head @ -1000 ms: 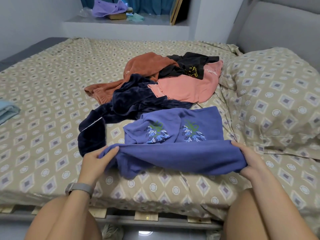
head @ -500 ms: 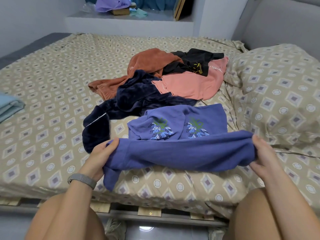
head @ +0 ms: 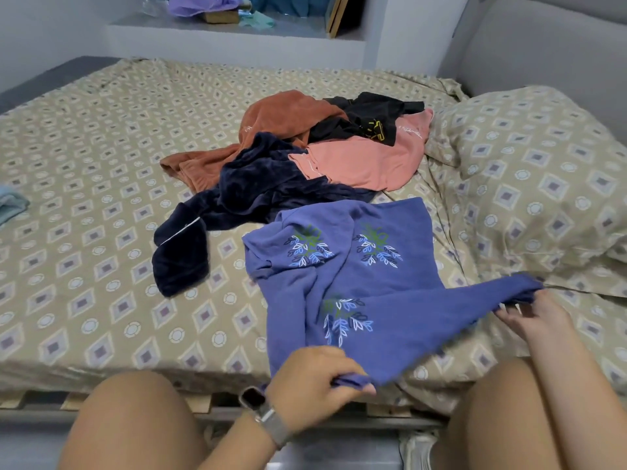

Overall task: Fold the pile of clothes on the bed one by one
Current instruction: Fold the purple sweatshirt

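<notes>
Bottom centre: left hand, watch on the wrist, fingers curled round the near corner of the blue-purple top at the bed's front edge. Lower right: right hand pinches the opposite corner of the same hem, fabric held raised and stretched between the two grips. Rest of the top is laid flat on the patterned sheet at centre, leaf prints facing up. Just behind it, touching: navy velvet garment, one end trailing toward centre left. Further back, heaped together: salmon-pink top, rust-brown garment, black item with yellow print on top. Pillow at right in matching fabric. Light blue cloth at the left edge. Purple cloth on the ledge, top of frame.
</notes>
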{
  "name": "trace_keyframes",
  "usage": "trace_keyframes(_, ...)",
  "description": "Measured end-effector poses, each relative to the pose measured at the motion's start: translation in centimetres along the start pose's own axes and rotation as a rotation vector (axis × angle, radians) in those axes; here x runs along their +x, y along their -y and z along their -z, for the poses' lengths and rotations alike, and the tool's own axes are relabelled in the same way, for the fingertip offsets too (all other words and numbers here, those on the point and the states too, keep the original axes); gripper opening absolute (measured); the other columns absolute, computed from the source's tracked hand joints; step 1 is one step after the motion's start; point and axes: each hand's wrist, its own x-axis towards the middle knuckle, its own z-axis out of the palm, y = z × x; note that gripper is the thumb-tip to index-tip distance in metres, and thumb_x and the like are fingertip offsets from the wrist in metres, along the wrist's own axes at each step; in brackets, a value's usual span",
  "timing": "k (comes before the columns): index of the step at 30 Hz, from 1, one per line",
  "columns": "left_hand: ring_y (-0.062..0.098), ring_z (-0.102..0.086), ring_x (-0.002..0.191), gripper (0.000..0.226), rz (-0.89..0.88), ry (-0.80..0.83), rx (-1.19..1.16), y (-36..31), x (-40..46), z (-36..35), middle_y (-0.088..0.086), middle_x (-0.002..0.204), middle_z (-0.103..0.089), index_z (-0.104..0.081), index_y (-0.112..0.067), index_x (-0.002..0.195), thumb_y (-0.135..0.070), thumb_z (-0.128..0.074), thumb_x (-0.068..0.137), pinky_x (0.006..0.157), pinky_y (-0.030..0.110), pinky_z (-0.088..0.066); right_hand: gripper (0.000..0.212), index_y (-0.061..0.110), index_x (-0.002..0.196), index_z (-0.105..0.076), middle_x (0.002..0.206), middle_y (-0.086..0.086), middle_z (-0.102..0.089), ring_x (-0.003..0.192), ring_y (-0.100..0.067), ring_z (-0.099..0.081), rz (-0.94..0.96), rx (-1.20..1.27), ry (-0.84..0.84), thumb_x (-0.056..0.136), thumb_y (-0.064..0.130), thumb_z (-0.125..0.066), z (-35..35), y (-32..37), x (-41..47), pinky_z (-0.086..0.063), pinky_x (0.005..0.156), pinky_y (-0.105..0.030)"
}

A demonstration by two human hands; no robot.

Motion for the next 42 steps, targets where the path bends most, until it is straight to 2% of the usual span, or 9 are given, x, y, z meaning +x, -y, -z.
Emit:
trace_keyframes(2, 0.017, -0.065, 0.086, 0.043, -0.071, 0.186, 0.208, -0.2, 0.1, -3.0, 0.0, 0.086, -0.066, -0.069, -0.027, 0.095, -0.06, -0.041, 0.087, 0.064, 0.032, -0.048, 0.039, -0.004, 0.094, -0.057, 0.087, -0.02, -0.059, 0.074, -0.027, -0.052, -0.133, -0.098, 0.0, 0.063, 0.007, -0.077, 0.3, 0.2, -2.0, -0.037, 0.053, -0.009)
trace_keyframes(10, 0.028, -0.058, 0.106, 0.034, 0.134, 0.503, 0.402, 0.9, 1.2, -4.1, 0.006, 0.11, -0.068, -0.068, -0.02, 0.107, -0.047, -0.051, 0.095, 0.075, 0.034, -0.042, 0.021, 0.014, 0.083, -0.053, 0.079, -0.008, -0.057, 0.081, -0.019, -0.055, -0.051, -0.19, -0.134, 0.102, 0.017, -0.045, 1.8, 0.3, 0.1, -0.057, 0.045, -0.037)
trace_keyframes(13, 0.015, -0.056, 0.087, 0.034, 0.173, 0.4, 0.272, 1.2, 1.1, -2.6, 0.005, 0.091, -0.068, -0.069, -0.017, 0.091, -0.048, -0.056, 0.092, 0.062, 0.023, -0.035, 0.018, 0.014, 0.092, -0.061, 0.098, -0.007, -0.058, 0.092, -0.022, -0.056, 0.03, -0.558, 0.095, 0.102, 0.023, -0.048, 1.5, -0.7, -1.1, -0.057, 0.077, -0.055)
trace_keyframes(18, -0.005, -0.041, 0.054, 0.047, 0.292, -0.096, -0.081, 3.3, 0.9, 2.6, -0.01, 0.053, -0.046, -0.053, -0.013, 0.066, -0.058, -0.051, 0.082, 0.057, 0.018, -0.034, 0.015, 0.019, 0.094, -0.061, 0.097, -0.006, -0.057, 0.083, -0.015, -0.052, 0.291, -0.558, 0.053, 0.102, 0.023, -0.048, 1.7, 0.0, -1.0, -0.05, 0.077, -0.036)
trace_keyframes(22, 0.006, -0.042, 0.064, 0.031, 0.442, -0.525, -0.351, 4.0, 0.0, 6.5, -0.009, 0.063, -0.051, -0.062, -0.007, 0.068, -0.028, -0.063, 0.09, 0.052, 0.02, -0.034, 0.016, 0.029, 0.087, -0.059, 0.097, 0.007, -0.059, 0.091, -0.009, -0.051, 0.313, -0.416, -0.065, 0.101, 0.027, -0.05, 2.7, 1.4, -0.8, -0.04, 0.085, -0.037)
trace_keyframes(28, 0.013, -0.051, 0.072, 0.033, 0.522, -0.61, -0.658, 3.3, -0.3, 6.4, 0.006, 0.076, -0.063, -0.073, -0.004, 0.075, -0.034, -0.062, 0.084, 0.055, 0.016, -0.044, 0.021, 0.024, 0.085, -0.06, 0.089, 0.006, -0.059, 0.084, -0.01, -0.052, 0.312, -0.564, 0.06, 0.102, 0.024, -0.048, 3.0, 0.8, -0.8, -0.043, 0.08, -0.033)
trace_keyframes(30, 0.006, -0.043, 0.063, 0.043, 0.447, -0.486, -0.609, 3.2, -0.4, 6.2, -0.003, 0.062, -0.051, -0.062, -0.011, 0.055, -0.046, -0.072, 0.079, 0.051, 0.015, -0.037, 0.021, 0.023, 0.086, -0.064, 0.089, 0.002, -0.061, 0.085, -0.011, -0.056, 0.397, -0.659, 0.161, 0.101, 0.019, -0.05, 3.3, 0.8, -0.8, -0.046, 0.075, -0.027)
trace_keyframes(36, 0.0, -0.025, 0.045, 0.05, 0.478, 0.848, 0.03, 7.6, -3.0, 3.6, -0.01, 0.041, -0.027, -0.039, -0.02, 0.044, -0.019, -0.081, 0.072, 0.049, 0.021, -0.019, 0.021, 0.062, 0.064, -0.067, 0.095, 0.005, -0.044, 0.086, 0.005, -0.049, 0.26, -1.731, 0.825, 0.056, 0.056, -0.086, 4.9, -1.7, -0.6, -0.035, 0.078, -0.005)
trace_keyframes(42, 0.003, -0.029, 0.049, 0.029, 0.585, 0.901, 0.364, 9.2, -3.3, 3.5, -0.011, 0.041, -0.036, -0.057, -0.028, 0.056, -0.006, -0.06, 0.075, 0.05, 0.013, -0.024, 0.041, 0.059, 0.046, -0.06, 0.1, 0.017, -0.042, 0.108, -0.007, -0.038, 0.132, -2.081, 0.818, 0.06, 0.035, -0.09, 6.3, -3.4, 0.6, -0.04, 0.092, -0.015)
